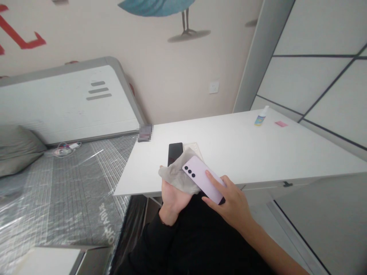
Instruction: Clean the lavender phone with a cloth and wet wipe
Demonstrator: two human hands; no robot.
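Note:
My right hand grips a pale lilac phone by its lower end, back side up, with three camera lenses showing. My left hand holds a grey cloth bunched against the phone's upper left edge. Both hands hover over the near edge of a white table. On the table just beyond the cloth lie a black phone and a clear phone case, partly hidden by the cloth.
A small spray bottle and a pink pad sit at the table's far right. A plastic-wrapped mattress with a grey pillow and cables lies left. A wall socket is behind.

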